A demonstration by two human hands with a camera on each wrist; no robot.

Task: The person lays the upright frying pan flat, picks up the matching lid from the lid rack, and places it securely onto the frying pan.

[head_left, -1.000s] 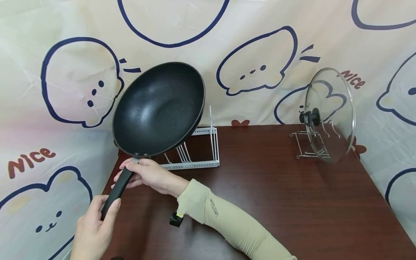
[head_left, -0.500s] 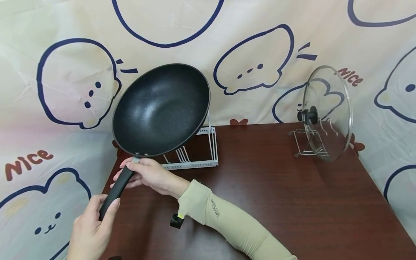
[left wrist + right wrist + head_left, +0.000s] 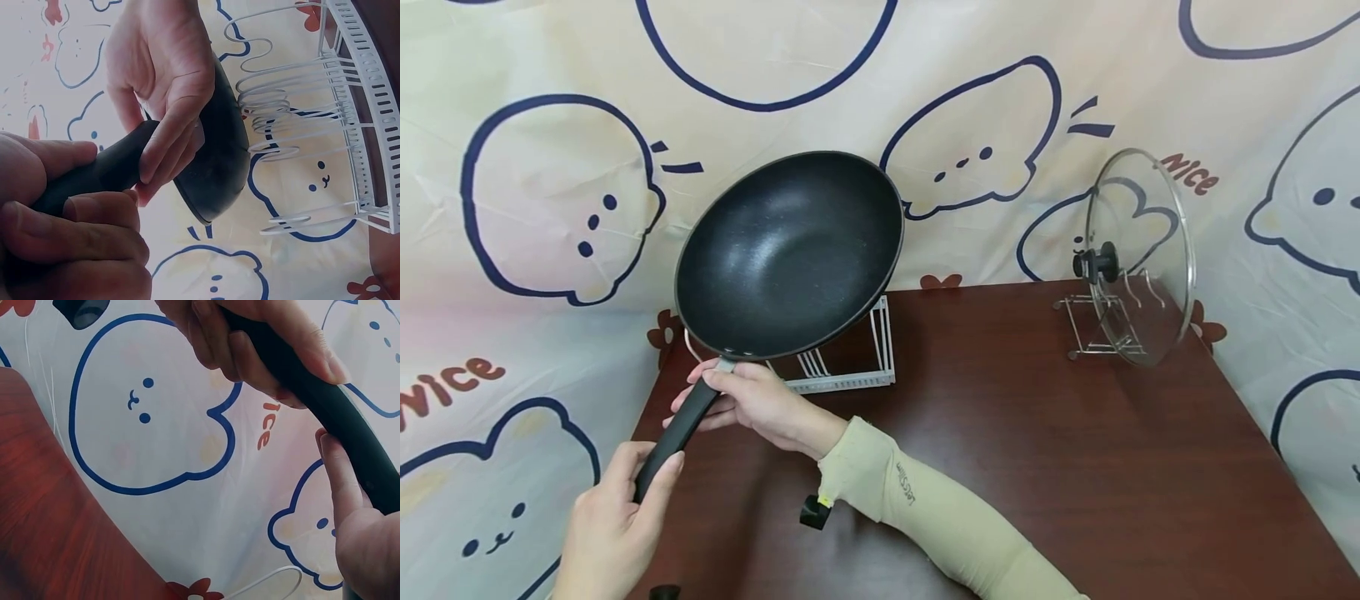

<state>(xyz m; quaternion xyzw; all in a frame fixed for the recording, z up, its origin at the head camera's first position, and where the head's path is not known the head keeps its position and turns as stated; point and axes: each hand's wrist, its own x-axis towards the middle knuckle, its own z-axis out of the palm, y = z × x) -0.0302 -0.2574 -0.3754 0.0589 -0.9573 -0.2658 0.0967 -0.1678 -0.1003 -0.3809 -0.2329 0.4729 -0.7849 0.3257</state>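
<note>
A black wok is held up in the air with its hollow inside facing me, tilted, its long black handle slanting down to the left. My left hand grips the handle's lower end. Up near the pan, my right hand holds the same handle, thumb on top and fingers beneath. Behind and below the wok stands a white wire dish rack, partly covered by it. The left wrist view shows the wok's dark outer side a little apart from the rack's wire loops.
At the back right of the brown table, a glass lid with a black knob stands upright in a small metal wire stand. A printed cloth hangs behind and along both sides.
The wok has shifted slightly to the right over the rack, and both hands keep their hold on the handle. The head view has turned a little to the right.
</note>
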